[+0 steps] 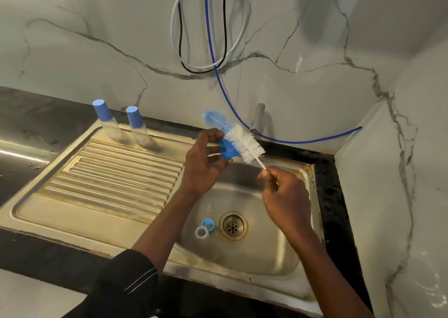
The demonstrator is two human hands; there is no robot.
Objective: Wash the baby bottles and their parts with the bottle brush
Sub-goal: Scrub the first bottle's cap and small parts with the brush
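1. Above the drain of the steel sink, both hands are held in the air over the basin.
2. The left hand, up and left of the drain, has fingers and thumb curled round a blue bottle collar, clamped on it.
3. The bottle brush lies against that collar with its white bristles touching it and its blue bristle tip pointing away from the drain toward the wall. Whether the bristles pass through the collar cannot be told.
4. The right hand, up and right of the drain, pinches the brush's thin white handle between thumb and forefinger. The other fingers are curled in.
5. Just left of the drain, on the basin floor, a blue ring and a clear ring lie touching each other.
6. Well up and left of the drain, the first baby bottle and the second baby bottle stand upright near each other at the back of the ribbed drainboard — both wear blue caps.
7. Behind the drain, a steel tap stands by the wall.
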